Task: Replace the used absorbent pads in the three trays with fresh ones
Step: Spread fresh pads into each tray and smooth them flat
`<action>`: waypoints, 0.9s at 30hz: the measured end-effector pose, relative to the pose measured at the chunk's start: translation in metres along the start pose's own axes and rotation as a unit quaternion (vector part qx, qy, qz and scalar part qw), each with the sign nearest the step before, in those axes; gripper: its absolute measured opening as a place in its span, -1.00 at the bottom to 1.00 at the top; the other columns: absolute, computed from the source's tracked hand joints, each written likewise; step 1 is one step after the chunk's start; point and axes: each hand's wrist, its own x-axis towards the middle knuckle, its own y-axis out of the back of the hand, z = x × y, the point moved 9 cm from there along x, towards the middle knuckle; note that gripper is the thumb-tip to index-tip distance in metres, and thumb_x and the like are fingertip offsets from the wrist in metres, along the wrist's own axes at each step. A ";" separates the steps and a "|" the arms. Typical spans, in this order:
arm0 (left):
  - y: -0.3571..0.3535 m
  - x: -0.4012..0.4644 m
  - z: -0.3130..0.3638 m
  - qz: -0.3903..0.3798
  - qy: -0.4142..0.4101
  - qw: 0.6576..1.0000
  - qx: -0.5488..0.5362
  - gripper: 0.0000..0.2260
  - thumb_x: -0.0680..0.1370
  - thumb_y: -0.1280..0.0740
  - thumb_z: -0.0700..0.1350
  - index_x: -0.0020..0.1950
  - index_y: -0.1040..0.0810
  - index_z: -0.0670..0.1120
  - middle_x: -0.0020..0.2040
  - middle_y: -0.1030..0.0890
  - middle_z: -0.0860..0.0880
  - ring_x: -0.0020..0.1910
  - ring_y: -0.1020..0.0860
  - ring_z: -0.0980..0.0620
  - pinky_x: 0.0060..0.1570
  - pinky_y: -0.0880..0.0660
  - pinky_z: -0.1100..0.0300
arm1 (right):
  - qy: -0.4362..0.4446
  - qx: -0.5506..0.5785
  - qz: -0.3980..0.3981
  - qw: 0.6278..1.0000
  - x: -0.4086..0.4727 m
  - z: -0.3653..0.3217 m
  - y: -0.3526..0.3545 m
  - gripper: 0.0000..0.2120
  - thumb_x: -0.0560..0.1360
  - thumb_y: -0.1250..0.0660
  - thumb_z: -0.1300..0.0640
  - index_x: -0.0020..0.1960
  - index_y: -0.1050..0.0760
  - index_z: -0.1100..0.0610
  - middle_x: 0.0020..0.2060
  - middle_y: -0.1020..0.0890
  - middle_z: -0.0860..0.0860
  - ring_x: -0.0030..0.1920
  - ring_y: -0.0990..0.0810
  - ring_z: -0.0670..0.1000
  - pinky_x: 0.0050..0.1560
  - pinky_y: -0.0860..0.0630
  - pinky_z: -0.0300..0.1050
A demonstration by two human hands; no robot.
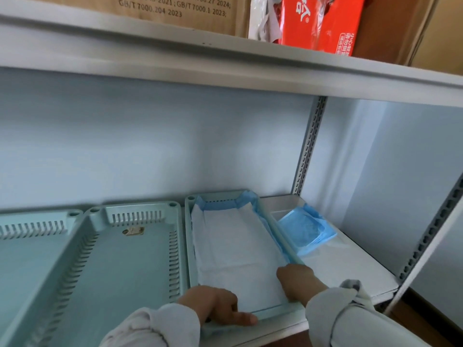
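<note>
The right tray (190,246) holds a white pad (238,251), long axis running 12 to 6 o'clock. The left hand (215,306) grips the near rim; the right hand (298,279), nearer the folded blue pads (303,230) at 1 o'clock, presses the pad's near-right corner, grip unclear.

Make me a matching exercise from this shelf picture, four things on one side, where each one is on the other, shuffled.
Things:
1. pad stack
2. red packet
3. middle tray
4. left hand

Places:
A. upper shelf
B. near rim of the right tray
C. between two other trays
D. shelf board right of the trays

Pairs: 1-D, 2-A, 3-C, 4-B
</note>
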 end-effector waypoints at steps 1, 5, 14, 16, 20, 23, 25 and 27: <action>0.000 0.000 0.000 -0.002 -0.004 1.000 -0.005 -0.20 0.44 -0.03 0.47 0.36 -0.41 -0.13 0.37 -0.44 -0.13 0.31 -0.43 -0.15 0.28 -0.34 -0.05 | 0.006 -0.006 0.006 1.000 0.001 -0.002 0.000 -0.71 0.58 -0.14 0.30 0.28 -0.44 0.20 0.22 -0.54 0.13 0.23 -0.54 0.13 0.27 -0.45 -0.03; -0.004 0.003 -0.003 -0.033 0.001 0.999 -0.004 -0.19 0.43 -0.03 0.48 0.39 -0.39 -0.12 0.38 -0.43 -0.13 0.30 -0.44 -0.15 0.30 -0.37 -0.05 | -0.007 0.000 0.011 1.000 0.001 0.004 0.001 -0.71 0.57 -0.16 0.31 0.27 -0.45 0.20 0.21 -0.55 0.12 0.22 -0.55 0.13 0.25 -0.45 -0.04; 0.042 0.017 -0.010 0.155 0.009 0.987 -0.037 -0.58 0.61 -0.19 0.03 0.43 -0.34 -0.11 0.40 -0.36 -0.15 0.35 -0.38 -0.14 0.34 -0.32 0.02 | 0.004 0.101 -0.079 0.992 0.015 -0.006 -0.013 -0.46 0.37 -0.50 0.05 0.27 -0.38 0.13 0.23 -0.49 0.10 0.23 -0.51 0.12 0.25 -0.46 0.00; 0.036 0.023 -0.016 0.157 0.015 0.987 0.009 -0.41 0.50 -0.38 0.00 0.47 -0.24 -0.05 0.41 -0.27 -0.15 0.38 -0.31 -0.16 0.36 -0.32 -0.04 | 0.010 0.110 -0.087 0.990 0.016 -0.007 -0.014 -0.41 0.36 -0.51 0.03 0.29 -0.36 0.13 0.26 -0.46 0.11 0.26 -0.48 0.14 0.26 -0.45 0.01; 0.031 0.031 -0.023 0.154 0.020 0.987 0.041 -0.24 0.37 -0.51 0.01 0.47 -0.21 -0.03 0.39 -0.24 -0.15 0.37 -0.28 -0.17 0.34 -0.35 -0.10 | 0.033 0.164 -0.088 0.982 0.020 -0.014 -0.015 -0.13 0.33 -0.51 -0.10 0.49 -0.13 0.03 0.41 -0.25 0.10 0.43 -0.25 0.16 0.42 -0.27 0.10; 0.033 0.035 -0.024 0.162 0.018 0.986 0.037 -0.17 0.35 -0.52 0.05 0.50 -0.15 0.00 0.42 -0.21 -0.14 0.38 -0.26 -0.17 0.35 -0.34 -0.10 | 0.053 0.145 -0.096 0.983 0.017 -0.020 -0.018 -0.07 0.36 -0.48 -0.11 0.54 -0.02 0.00 0.48 -0.16 0.09 0.48 -0.14 0.16 0.46 -0.20 0.15; 0.034 0.036 -0.026 0.162 0.023 0.986 0.030 -0.12 0.36 -0.49 0.09 0.54 -0.06 0.00 0.46 -0.17 -0.12 0.41 -0.24 -0.17 0.38 -0.30 -0.09 | 0.054 0.135 -0.101 0.984 0.018 -0.021 -0.018 -0.06 0.35 -0.49 -0.11 0.54 -0.02 0.01 0.47 -0.17 0.10 0.47 -0.15 0.17 0.45 -0.21 0.15; 0.037 0.038 -0.025 0.161 0.028 0.986 0.042 -0.18 0.39 -0.46 0.12 0.53 -0.12 -0.02 0.46 -0.23 -0.12 0.41 -0.26 -0.16 0.38 -0.29 -0.07 | 0.053 0.138 -0.108 0.983 0.019 -0.020 -0.018 -0.04 0.35 -0.50 -0.10 0.55 0.00 0.01 0.47 -0.16 0.09 0.47 -0.15 0.17 0.45 -0.21 0.15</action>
